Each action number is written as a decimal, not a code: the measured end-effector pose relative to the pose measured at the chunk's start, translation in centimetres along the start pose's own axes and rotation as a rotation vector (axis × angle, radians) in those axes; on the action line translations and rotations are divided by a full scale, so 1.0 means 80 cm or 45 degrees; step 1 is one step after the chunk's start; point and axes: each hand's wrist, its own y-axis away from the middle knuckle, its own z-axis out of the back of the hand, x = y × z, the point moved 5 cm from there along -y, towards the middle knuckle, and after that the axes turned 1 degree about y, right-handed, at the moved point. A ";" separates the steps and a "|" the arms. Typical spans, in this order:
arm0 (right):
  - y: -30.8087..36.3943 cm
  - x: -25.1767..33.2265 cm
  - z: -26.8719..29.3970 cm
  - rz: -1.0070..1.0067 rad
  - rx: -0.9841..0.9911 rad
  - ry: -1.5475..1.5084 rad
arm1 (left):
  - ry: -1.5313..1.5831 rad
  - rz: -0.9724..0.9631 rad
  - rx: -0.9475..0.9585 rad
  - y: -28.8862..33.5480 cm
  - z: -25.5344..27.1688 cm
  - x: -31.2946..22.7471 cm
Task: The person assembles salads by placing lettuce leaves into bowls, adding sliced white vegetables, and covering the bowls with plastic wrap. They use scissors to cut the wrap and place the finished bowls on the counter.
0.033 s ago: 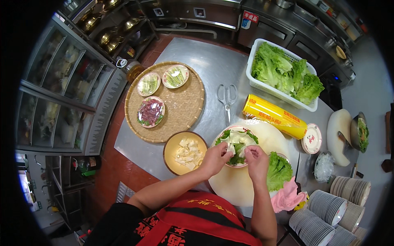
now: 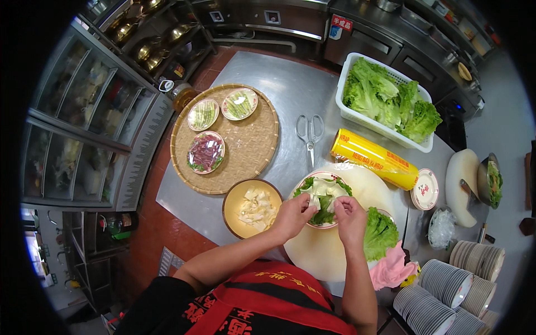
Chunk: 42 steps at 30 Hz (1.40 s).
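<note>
Head | left hand (image 2: 290, 218), right hand (image 2: 351, 221) pinching pale slices (image 2: 326, 187) | bowl (image 2: 235, 200) left; scissors (image 2: 310, 146), wrap roll (image 2: 374, 159) beyond

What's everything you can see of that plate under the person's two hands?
The plate is round and whitish, apparently glazed ceramic, with red patterning along its rim. It sits upright on the round white chopping board, toward the board's far left side. Green leaves line it, with pale slices over them. The left hand and right hand reach the slices, hiding part of it.
</note>
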 end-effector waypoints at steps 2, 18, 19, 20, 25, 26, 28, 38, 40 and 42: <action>-0.007 0.003 -0.001 0.072 -0.022 0.076 | -0.300 -0.068 -0.010 -0.003 0.006 -0.009; 0.045 0.010 -0.011 0.935 -0.078 0.853 | -1.099 -0.867 0.020 0.030 0.018 -0.031; 0.048 0.007 -0.007 0.912 -0.088 0.827 | -1.085 -0.856 0.012 0.031 0.021 -0.030; 0.051 0.004 -0.003 0.893 -0.098 0.802 | -1.070 -0.847 0.003 0.032 0.024 -0.031; 0.058 -0.004 0.006 0.751 -0.160 0.758 | -0.854 -0.719 -0.132 0.027 0.032 -0.021; 0.059 -0.002 0.005 0.742 -0.158 0.755 | -0.804 -0.719 -0.161 0.025 0.031 -0.023; 0.061 0.000 0.003 0.733 -0.156 0.736 | -0.733 -0.792 -0.183 0.023 0.026 -0.031; 0.069 0.000 0.007 0.718 -0.155 0.646 | -0.791 -0.869 -0.053 -0.024 0.004 -0.042; 0.069 -0.002 0.008 0.711 -0.163 0.640 | -0.813 -0.854 -0.063 -0.025 0.011 -0.043; 0.070 -0.003 0.007 0.711 -0.161 0.627 | -0.810 -0.843 -0.124 -0.022 0.023 -0.045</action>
